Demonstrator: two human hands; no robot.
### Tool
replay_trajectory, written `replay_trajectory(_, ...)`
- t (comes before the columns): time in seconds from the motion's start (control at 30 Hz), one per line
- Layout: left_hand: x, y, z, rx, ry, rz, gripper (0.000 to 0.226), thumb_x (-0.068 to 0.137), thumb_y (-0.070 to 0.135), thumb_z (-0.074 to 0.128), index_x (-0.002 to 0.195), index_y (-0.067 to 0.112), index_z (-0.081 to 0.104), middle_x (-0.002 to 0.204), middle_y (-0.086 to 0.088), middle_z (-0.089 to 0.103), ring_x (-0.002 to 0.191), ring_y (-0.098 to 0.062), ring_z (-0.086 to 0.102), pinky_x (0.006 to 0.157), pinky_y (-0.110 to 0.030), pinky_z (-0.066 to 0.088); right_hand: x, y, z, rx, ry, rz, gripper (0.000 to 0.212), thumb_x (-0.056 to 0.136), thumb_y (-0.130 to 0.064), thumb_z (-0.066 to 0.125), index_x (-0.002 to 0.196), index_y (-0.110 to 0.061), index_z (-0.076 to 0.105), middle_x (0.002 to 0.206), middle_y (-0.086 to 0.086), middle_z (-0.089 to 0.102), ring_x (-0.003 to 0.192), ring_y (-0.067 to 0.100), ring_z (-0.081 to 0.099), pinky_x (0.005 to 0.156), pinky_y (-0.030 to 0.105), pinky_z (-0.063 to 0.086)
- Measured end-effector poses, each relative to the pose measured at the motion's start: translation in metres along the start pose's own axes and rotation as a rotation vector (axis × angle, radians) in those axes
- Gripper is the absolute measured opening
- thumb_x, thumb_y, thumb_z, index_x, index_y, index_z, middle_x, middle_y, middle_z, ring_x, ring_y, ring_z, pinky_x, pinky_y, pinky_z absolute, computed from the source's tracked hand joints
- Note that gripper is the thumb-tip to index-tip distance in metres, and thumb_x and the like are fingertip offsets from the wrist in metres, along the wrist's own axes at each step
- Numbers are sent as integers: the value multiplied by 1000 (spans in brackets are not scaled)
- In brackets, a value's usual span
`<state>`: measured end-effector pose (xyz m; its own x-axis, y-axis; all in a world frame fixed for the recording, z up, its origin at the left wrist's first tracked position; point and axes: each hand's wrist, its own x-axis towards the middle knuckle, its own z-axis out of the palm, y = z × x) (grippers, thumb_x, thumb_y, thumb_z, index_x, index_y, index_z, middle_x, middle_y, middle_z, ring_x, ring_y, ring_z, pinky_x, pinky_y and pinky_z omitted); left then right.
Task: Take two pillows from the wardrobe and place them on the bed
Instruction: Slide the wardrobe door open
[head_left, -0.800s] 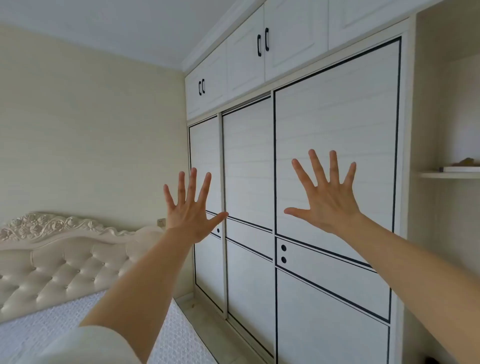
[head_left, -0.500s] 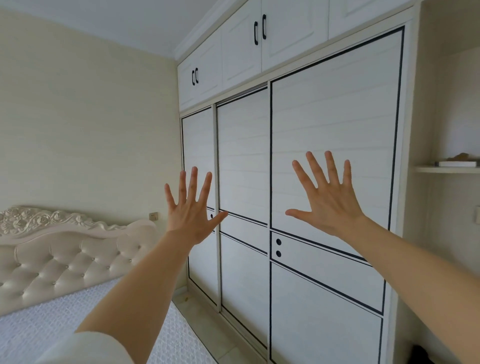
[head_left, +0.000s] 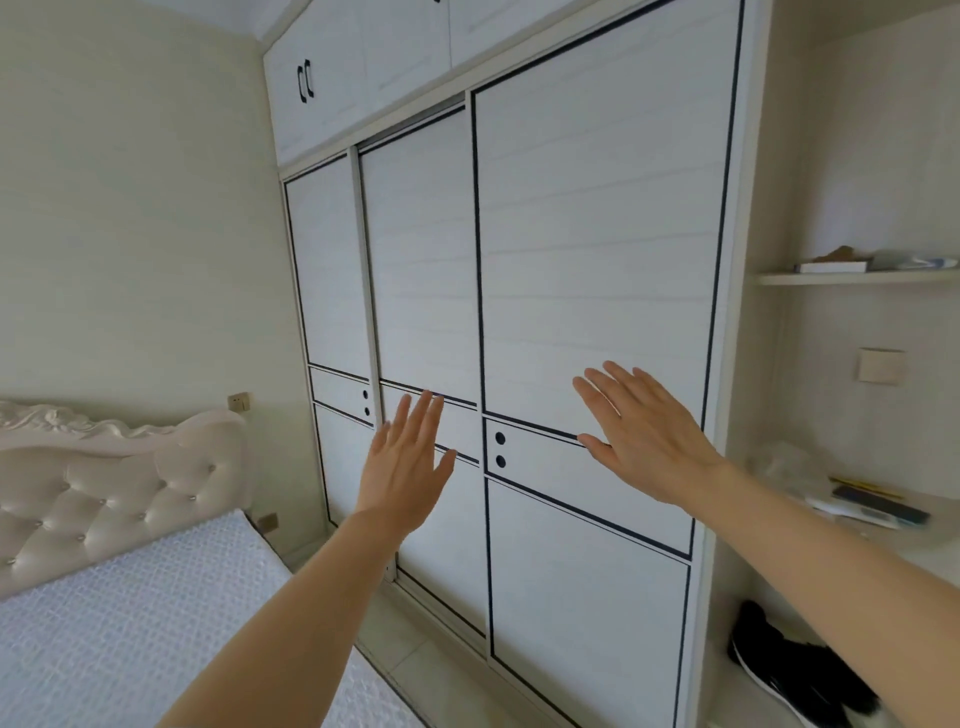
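The tall white wardrobe (head_left: 597, 260) with dark-lined sliding doors fills the middle of the view, all three of its panels drawn across, so the pillows are not to be seen anywhere in the room. Both bare forearms reach up toward it. The left hand (head_left: 408, 470) is held upright with its back to the camera, fingers straight and close together, thumb out to the right; it lies in front of the middle door's narrow band. The right hand (head_left: 647, 441) is raised in front of the right-hand door, fingers straight and slightly fanned, slanting up to the left, just right of two dark round holes (head_left: 500, 449) in that door's band (whether either hand touches the door I cannot tell). Neither hand holds anything.

At lower left lies the bed (head_left: 130, 623) under a white quilted cover, with a cream tufted headboard (head_left: 104, 493) against the pale wall. Right of the wardrobe an open recess has a white shelf (head_left: 852, 278) carrying a few flat things, and a black shoe (head_left: 795, 670) lies low down.
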<state>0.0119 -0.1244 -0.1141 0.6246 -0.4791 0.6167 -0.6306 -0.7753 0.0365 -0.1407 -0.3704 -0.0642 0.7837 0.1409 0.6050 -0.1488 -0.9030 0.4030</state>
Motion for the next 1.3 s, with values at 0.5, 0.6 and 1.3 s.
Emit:
replay_trajectory(0.5,53,234,174,-321,-57,-69,42,103,31,39,144,21,43,134,4,59,127,-15,49,103,-28,39,-63,199,127,-41,-39,-97,56,78,-31,73,126,-5,61,121,15,65,115,34,60,97,49,48)
replay_trajectory(0.6,73,269,197,-362,-47,-113,40,103,31,39,141,22,46,133,4,59,124,-14,51,102,-27,40,-60,234,145,-41,-35,-78,57,76,-31,76,124,-4,62,120,15,66,114,33,61,96,48,48)
replay_trajectory(1.3,304,297,338,-789,183,-448,56,104,36,33,156,25,16,164,8,13,150,-10,9,121,-35,16,145,313,269,-240,-40,-305,61,100,-44,25,151,-10,16,159,13,19,147,30,2,117,47,-3)
